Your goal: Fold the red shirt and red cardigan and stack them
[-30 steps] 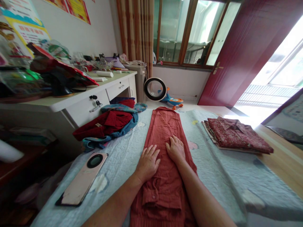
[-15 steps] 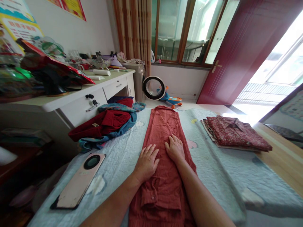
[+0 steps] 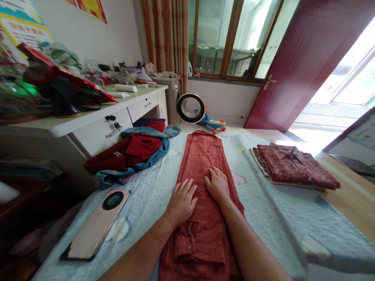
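Largest first: pale blue quilt (image 3: 263, 218), spread under the clothes, wood showing along its right edge. Beyond it, a dark red door (image 3: 278, 70), standing open. Left side, a white desk (image 3: 88, 136) with drawers, its top crowded. At its far end, a washing machine (image 3: 173, 88), round door ajar.

Rust-red shirt (image 3: 203, 156) lies mid-quilt in a long, narrow fold, collar at the far end, a buttoned cuff toward the wearer. Light creases run along it. To its left, a loose heap of dark red and blue clothing (image 3: 140, 150); to its right, well apart, a folded stack of patterned garments (image 3: 295, 166).

Both hands rest on the shirt, palms down, fingers extended, grasping nothing. Left hand (image 3: 183, 201) sits near its left edge; right hand (image 3: 219, 183) slightly farther up, thumb out.

Smaller: phone (image 3: 93, 232), camera ring up, near the quilt's left edge. Smallest: cuff button (image 3: 189, 246).
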The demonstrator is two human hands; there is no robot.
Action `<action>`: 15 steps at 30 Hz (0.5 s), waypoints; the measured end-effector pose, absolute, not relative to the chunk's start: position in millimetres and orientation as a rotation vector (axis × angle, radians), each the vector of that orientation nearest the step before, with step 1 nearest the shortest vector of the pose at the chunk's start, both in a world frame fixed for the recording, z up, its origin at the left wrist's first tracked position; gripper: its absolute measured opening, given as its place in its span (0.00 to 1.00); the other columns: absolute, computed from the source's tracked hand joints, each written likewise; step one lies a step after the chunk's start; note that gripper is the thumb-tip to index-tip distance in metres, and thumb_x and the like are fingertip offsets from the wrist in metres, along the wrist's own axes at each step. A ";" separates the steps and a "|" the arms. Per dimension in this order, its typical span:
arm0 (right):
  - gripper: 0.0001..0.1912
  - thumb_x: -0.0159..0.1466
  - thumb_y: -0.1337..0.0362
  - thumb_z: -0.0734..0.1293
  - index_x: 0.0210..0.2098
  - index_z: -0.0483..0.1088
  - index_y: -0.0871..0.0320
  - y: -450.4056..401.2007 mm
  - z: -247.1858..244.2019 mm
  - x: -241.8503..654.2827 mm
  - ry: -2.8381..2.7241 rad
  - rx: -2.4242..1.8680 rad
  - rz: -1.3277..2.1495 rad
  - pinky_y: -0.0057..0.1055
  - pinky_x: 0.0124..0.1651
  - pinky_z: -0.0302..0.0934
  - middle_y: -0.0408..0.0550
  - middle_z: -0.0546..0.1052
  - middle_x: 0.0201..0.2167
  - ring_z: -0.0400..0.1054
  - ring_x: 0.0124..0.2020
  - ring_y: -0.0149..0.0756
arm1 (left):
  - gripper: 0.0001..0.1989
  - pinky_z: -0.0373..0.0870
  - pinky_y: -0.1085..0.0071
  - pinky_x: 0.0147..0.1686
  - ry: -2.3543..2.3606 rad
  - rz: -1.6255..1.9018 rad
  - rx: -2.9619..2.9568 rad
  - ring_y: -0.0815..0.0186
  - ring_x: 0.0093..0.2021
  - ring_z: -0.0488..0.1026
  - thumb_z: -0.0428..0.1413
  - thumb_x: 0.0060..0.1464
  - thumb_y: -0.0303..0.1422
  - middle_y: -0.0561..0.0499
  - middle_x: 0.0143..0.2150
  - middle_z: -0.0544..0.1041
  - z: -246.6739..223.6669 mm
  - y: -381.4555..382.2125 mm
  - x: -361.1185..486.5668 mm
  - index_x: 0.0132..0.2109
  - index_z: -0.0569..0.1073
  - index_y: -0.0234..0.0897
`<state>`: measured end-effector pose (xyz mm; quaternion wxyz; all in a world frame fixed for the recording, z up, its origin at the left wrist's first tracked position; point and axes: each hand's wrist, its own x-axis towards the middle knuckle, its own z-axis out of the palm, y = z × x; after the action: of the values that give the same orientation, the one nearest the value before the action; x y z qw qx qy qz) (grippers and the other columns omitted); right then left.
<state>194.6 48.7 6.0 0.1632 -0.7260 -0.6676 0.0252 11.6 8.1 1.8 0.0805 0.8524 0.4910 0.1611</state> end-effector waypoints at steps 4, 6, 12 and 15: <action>0.27 0.68 0.55 0.58 0.61 0.65 0.62 49.4 4.7 196.0 -1.908 -2.054 0.070 0.41 0.66 0.44 0.57 0.63 0.65 0.53 0.67 0.45 | 0.23 0.52 0.51 0.67 1.465 0.490 2.551 0.55 0.69 0.55 0.52 0.61 0.35 0.45 0.69 0.61 1.5 8.3 11.2 0.62 0.68 0.38; 0.27 0.67 0.55 0.58 0.61 0.65 0.62 49.6 4.8 196.7 -1.907 -2.050 0.082 0.41 0.66 0.44 0.57 0.62 0.66 0.53 0.67 0.46 | 0.23 0.52 0.51 0.67 1.463 0.487 2.552 0.55 0.69 0.55 0.52 0.62 0.35 0.45 0.69 0.61 1.2 8.4 11.1 0.63 0.67 0.38; 0.27 0.67 0.55 0.58 0.61 0.65 0.61 50.0 6.7 197.8 -1.891 -2.048 0.123 0.40 0.67 0.44 0.55 0.62 0.66 0.53 0.67 0.45 | 0.23 0.52 0.51 0.67 1.463 0.488 2.561 0.55 0.69 0.55 0.52 0.62 0.36 0.45 0.69 0.61 -1.3 8.6 10.7 0.63 0.67 0.39; 0.27 0.67 0.55 0.58 0.62 0.64 0.62 50.8 7.4 198.6 -1.893 -2.061 0.152 0.40 0.67 0.43 0.55 0.62 0.66 0.52 0.67 0.44 | 0.23 0.52 0.51 0.67 1.461 0.494 2.562 0.55 0.69 0.55 0.52 0.62 0.36 0.45 0.69 0.61 -2.2 8.8 10.5 0.63 0.67 0.39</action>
<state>198.6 50.8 7.4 0.1688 -0.7248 -0.6658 0.0533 10.5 8.8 -2.2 0.0755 0.8543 0.4873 0.1646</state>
